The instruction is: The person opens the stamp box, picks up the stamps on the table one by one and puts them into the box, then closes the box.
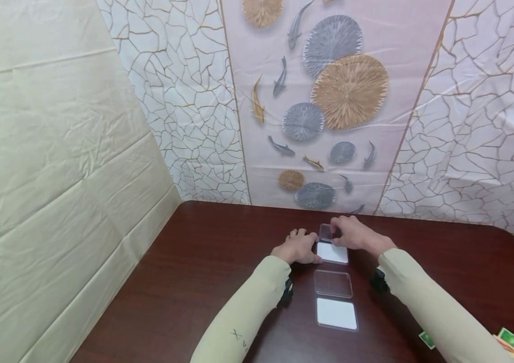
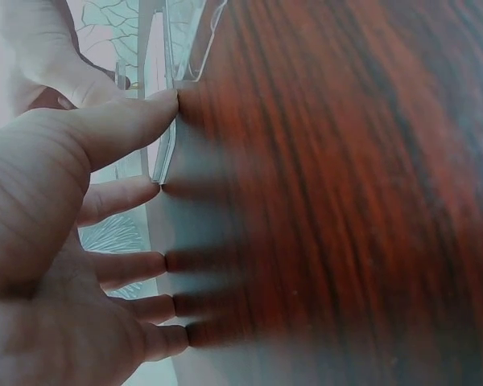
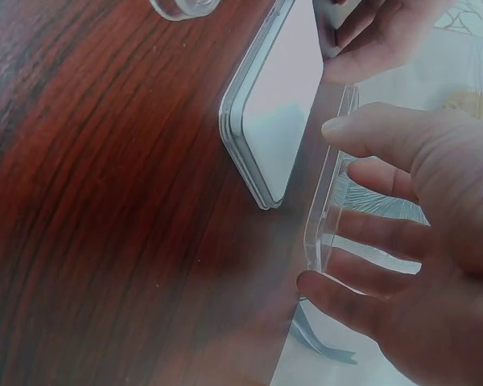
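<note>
Lid (image 1: pixel 325 232) in R grip (image 1: pixel 358 234), cards (image 1: pixel 509 338) nr sleeve (image 1: pixel 438 297)

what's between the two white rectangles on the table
In the head view, a clear plastic piece lies between the far white rectangle and the near one.

Right hand (image 3: pixel 435 265): thumb and fingers spanning clear lid (image 3: pixel 320 213), beside white-faced case (image 3: pixel 286 104). Case flat on table (image 3: pixel 105 217); left hand (image 3: pixel 390 40) at its edge. Clear piece (image 3: pixel 185 8), upper left, cut off by frame.
</note>
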The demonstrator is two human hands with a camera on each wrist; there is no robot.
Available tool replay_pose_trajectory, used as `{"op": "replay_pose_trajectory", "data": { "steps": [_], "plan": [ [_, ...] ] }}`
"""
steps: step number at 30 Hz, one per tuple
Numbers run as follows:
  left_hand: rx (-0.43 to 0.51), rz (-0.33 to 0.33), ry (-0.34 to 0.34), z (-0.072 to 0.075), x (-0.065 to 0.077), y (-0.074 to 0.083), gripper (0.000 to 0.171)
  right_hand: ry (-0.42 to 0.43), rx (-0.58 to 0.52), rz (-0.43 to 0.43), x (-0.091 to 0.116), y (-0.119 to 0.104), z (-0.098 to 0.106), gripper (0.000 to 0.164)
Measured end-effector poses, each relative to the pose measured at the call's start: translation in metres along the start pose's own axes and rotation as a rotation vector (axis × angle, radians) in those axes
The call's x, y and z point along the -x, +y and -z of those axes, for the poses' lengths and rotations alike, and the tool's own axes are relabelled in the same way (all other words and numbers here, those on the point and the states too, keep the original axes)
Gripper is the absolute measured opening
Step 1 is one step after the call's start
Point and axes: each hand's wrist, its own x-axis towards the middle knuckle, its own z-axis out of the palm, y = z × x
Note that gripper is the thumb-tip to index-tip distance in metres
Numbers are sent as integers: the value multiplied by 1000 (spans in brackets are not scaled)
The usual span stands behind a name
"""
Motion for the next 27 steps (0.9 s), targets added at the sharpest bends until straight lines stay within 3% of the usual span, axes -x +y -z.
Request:
{"op": "replay_pose_trajectory", "data": {
  "steps": [27],
  "plan": [
    [0, -7, -4, 1, 1, -1, 61, -23, -1, 13, -16, 6, -6, 23]
  ]
}}
